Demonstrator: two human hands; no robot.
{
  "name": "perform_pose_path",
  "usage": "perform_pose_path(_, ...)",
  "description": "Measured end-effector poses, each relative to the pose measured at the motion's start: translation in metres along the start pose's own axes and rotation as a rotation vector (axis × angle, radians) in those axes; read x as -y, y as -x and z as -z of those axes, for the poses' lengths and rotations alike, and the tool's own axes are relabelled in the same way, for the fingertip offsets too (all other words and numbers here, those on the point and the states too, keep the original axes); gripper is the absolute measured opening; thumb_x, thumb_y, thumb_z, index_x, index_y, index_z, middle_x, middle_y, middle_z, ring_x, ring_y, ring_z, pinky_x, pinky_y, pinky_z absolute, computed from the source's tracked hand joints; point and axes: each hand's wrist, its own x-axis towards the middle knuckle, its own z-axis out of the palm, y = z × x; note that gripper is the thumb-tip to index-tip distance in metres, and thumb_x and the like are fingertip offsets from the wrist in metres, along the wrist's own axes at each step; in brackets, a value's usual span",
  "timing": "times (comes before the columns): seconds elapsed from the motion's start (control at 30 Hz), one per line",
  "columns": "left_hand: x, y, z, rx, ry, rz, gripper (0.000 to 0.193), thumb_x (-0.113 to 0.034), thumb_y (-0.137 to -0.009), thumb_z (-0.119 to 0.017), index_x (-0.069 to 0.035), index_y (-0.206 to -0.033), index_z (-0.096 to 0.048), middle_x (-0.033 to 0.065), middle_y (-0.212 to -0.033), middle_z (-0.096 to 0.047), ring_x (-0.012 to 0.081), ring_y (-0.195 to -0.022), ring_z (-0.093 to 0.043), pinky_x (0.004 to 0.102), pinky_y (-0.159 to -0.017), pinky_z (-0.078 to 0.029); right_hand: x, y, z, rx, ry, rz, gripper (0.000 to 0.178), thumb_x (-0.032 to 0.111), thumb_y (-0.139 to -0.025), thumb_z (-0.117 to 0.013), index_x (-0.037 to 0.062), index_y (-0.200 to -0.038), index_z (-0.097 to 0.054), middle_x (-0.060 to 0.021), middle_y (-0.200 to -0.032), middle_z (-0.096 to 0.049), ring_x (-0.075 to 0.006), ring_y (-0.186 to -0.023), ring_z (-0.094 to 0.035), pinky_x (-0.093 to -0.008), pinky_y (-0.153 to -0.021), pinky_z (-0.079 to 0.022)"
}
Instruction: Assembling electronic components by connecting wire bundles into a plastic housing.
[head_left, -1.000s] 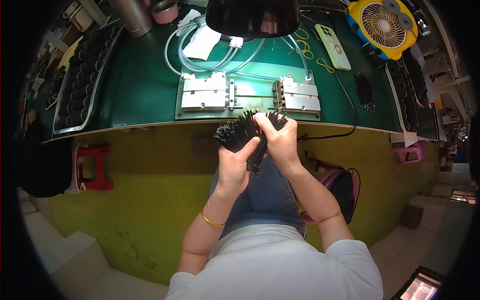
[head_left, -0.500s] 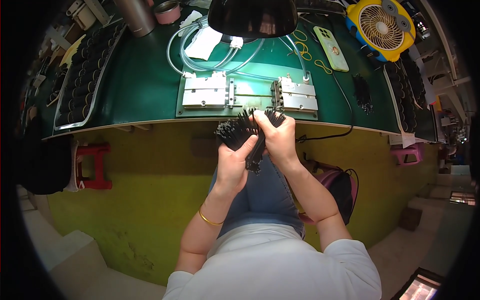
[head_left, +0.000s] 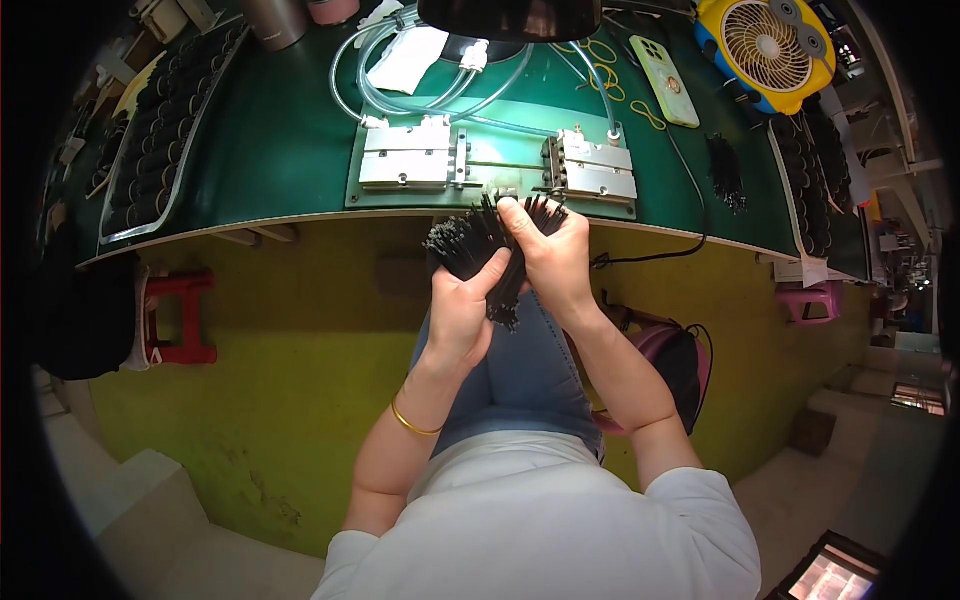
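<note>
Because the bundle [head_left: 478, 250] of thin black rods, held just below the counter [head_left: 280, 150] edge, looks light, springy and prone to splaying, we keep our left hand [head_left: 462, 315] closed round its middle while our right hand [head_left: 548, 258] pinches the upper ends, gripping mid-length.

A bundle of thin black sticks [head_left: 478, 250] is showing dark against the yellow-green floor [head_left: 300, 400]. The dark green table [head_left: 290, 140] is carrying two silver metal blocks [head_left: 408, 165], clear looped tubing [head_left: 400, 95], a pale green phone [head_left: 670, 80] and a round yellow fan with blue trim [head_left: 765, 45]. A red stool [head_left: 180, 315] is standing on the floor.
</note>
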Motion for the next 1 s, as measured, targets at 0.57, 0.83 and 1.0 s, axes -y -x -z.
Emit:
perform_pose_path(0.57,0.000,-0.001,-0.002,-0.040,-0.050,-0.021,0.012,0.000,-0.081,-0.055,0.002,-0.093,-0.057,0.0078,-0.081,-0.060,0.0142,-0.066,-0.059,0.0269,-0.058,-0.052,-0.009,-0.005,0.000,-0.039,-0.074,0.023,0.017,0.013,-0.081,-0.058,-0.0015,-0.073,-0.063,-0.0012,-0.058,-0.058,-0.0045,-0.042,-0.047,-0.0200,-0.034,-0.032)
perform_pose_path(0.83,0.002,-0.004,0.000,0.019,-0.018,-0.032,0.012,0.001,-0.082,-0.054,0.003,-0.093,-0.056,0.0084,-0.081,-0.060,0.0145,-0.066,-0.060,0.0268,-0.058,-0.052,-0.001,-0.006,0.004,-0.011,-0.107,-0.122,0.021,0.016,-0.079,-0.060,-0.0009,-0.068,-0.063,-0.0018,-0.054,-0.057,-0.0049,-0.041,-0.049,-0.0209,-0.032,-0.034)
perform_pose_path(1.0,-0.001,0.000,0.000,0.015,-0.037,-0.009,0.013,0.001,-0.082,-0.054,0.003,-0.094,-0.056,0.0086,-0.082,-0.060,0.0148,-0.066,-0.060,0.0270,-0.058,-0.053,0.003,-0.003,0.002,-0.014,-0.041,-0.122,0.019,0.013,-0.081,-0.059,-0.0012,-0.069,-0.062,-0.0020,-0.059,-0.058,-0.0043,-0.041,-0.047,-0.0201,-0.033,-0.031)
